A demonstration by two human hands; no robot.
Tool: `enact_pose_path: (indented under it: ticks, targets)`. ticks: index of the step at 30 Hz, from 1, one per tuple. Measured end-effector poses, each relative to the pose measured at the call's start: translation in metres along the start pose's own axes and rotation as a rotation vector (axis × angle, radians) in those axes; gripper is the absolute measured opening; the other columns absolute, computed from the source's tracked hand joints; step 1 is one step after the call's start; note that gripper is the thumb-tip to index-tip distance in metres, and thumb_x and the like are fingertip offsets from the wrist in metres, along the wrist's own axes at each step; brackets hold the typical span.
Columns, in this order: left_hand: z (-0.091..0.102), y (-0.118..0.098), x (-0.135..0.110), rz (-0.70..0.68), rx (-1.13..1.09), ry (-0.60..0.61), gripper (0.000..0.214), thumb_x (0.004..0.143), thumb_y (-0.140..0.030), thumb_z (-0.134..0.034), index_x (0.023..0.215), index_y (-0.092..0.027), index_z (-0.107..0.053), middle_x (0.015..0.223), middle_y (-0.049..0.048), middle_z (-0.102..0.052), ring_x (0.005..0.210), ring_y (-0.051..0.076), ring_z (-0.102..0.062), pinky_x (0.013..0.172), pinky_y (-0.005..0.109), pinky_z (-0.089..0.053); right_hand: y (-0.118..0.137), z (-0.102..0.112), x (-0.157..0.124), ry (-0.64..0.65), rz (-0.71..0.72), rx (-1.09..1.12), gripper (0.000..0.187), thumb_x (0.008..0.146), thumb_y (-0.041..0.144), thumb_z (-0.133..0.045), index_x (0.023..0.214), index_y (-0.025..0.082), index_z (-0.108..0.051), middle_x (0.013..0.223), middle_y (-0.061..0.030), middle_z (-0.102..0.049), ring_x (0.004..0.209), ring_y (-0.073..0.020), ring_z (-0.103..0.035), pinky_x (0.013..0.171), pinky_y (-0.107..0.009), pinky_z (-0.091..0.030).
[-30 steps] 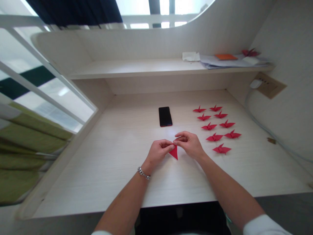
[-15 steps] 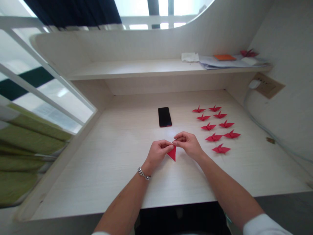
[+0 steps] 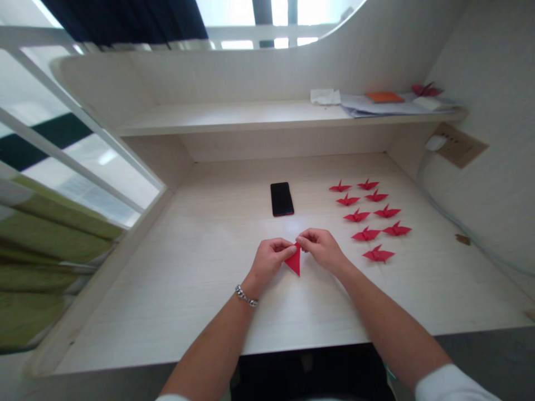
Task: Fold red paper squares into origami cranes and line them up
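Note:
Between my two hands is a small piece of folded red paper (image 3: pixel 295 263), one pointed corner of it facing me. My left hand (image 3: pixel 270 260) grips its left side, thumb on top and fingers curled behind. At its upper right edge, the thumb and fingertips of my right hand (image 3: pixel 321 248) pinch the paper. Part of the paper is hidden under the fingers. To the right, several red paper cranes (image 3: pixel 365 234) stand in two uneven columns on the white desk (image 3: pixel 188 267).
A black phone (image 3: pixel 282 199) lies beyond my hands. Above the desk back runs a shelf (image 3: pixel 234 116) with papers (image 3: pixel 363 106) and an orange sheet (image 3: pixel 385 97). On the right wall a plug (image 3: pixel 435 143) and its cable (image 3: pixel 443 209) hang by the desk.
My right hand has shifted slightly towards me, and its fingers have drawn closer together on the paper's top. More red shows near the fingertips. My left hand is nearly still.

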State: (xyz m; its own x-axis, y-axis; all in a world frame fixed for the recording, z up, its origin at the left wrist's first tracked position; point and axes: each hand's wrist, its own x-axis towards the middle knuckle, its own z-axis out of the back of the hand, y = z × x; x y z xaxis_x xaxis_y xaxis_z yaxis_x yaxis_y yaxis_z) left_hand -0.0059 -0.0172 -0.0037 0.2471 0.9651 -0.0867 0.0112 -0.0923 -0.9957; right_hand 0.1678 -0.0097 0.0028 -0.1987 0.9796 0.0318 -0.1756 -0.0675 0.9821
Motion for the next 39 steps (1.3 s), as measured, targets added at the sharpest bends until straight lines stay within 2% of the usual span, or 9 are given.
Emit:
enact_pose_path:
  ticks: [10,15,19,23,27,34,39]
  targets:
    - [0.0016,0.002,0.0011,-0.003,0.022,-0.011,0.024,0.066,-0.034,-0.077,0.075,-0.012,-0.073,0.073,0.0073,-0.072,0.065,0.017,-0.063,0.061,0.025,-0.048,-0.0044,-0.0033,0.0009,-0.002,0.032,-0.035,0.02,0.082,0.034,-0.058,0.075,0.016,-0.065,0.062,0.0005,-0.059,0.058,-0.0128,-0.052,0.056,-0.025,-0.04]
    - [0.0017,0.0015,0.0012,-0.019,0.064,-0.017,0.024,0.067,-0.035,-0.077,0.074,-0.012,-0.074,0.072,0.0075,-0.072,0.065,0.017,-0.063,0.061,0.025,-0.048,-0.0027,-0.0029,0.0003,0.016,0.001,-0.015,0.02,0.078,0.036,-0.062,0.08,0.016,-0.065,0.069,-0.0011,-0.063,0.062,-0.0138,-0.055,0.059,-0.026,-0.042]
    - [0.001,0.002,0.001,-0.011,0.07,-0.021,0.025,0.069,-0.036,-0.075,0.078,-0.012,-0.075,0.077,0.0089,-0.073,0.068,0.018,-0.064,0.064,0.026,-0.048,-0.0019,-0.0023,0.0003,-0.02,0.001,-0.04,0.02,0.077,0.036,-0.064,0.073,0.017,-0.064,0.063,0.0,-0.061,0.059,-0.0132,-0.053,0.057,-0.025,-0.041]
    - [0.0031,0.0044,0.0007,-0.039,0.053,-0.014,0.027,0.073,-0.037,-0.072,0.084,-0.012,-0.075,0.08,0.0089,-0.073,0.072,0.019,-0.064,0.066,0.027,-0.049,-0.0011,-0.0021,0.0022,-0.036,-0.046,0.132,0.027,0.075,0.043,-0.065,0.071,0.016,-0.064,0.059,-0.0001,-0.06,0.056,-0.0127,-0.052,0.056,-0.026,-0.042]
    - [0.0064,0.0074,0.0006,-0.064,0.046,-0.027,0.025,0.075,-0.036,-0.071,0.084,-0.013,-0.074,0.079,0.008,-0.072,0.071,0.017,-0.063,0.065,0.025,-0.048,-0.0005,-0.0009,0.004,-0.042,-0.139,0.337,0.038,0.075,0.053,-0.062,0.076,0.015,-0.065,0.068,-0.004,-0.064,0.058,-0.0134,-0.056,0.058,-0.027,-0.045]
    - [0.0034,0.0087,0.0022,-0.054,0.059,0.003,0.027,0.075,-0.036,-0.07,0.089,-0.013,-0.074,0.082,0.0091,-0.073,0.074,0.019,-0.064,0.067,0.027,-0.049,-0.0012,-0.0029,0.0008,-0.045,-0.006,0.05,0.022,0.076,0.039,-0.065,0.073,0.016,-0.063,0.06,0.0009,-0.059,0.056,-0.0126,-0.053,0.055,-0.025,-0.041]
    - [0.0055,0.0097,0.0033,-0.047,0.06,-0.043,0.029,0.075,-0.038,-0.07,0.088,-0.012,-0.074,0.081,0.0099,-0.072,0.071,0.019,-0.063,0.065,0.027,-0.049,-0.0062,-0.0026,0.003,-0.145,-0.004,0.089,0.02,0.076,0.036,-0.064,0.072,0.016,-0.062,0.058,0.0012,-0.058,0.054,-0.0122,-0.052,0.055,-0.025,-0.041]
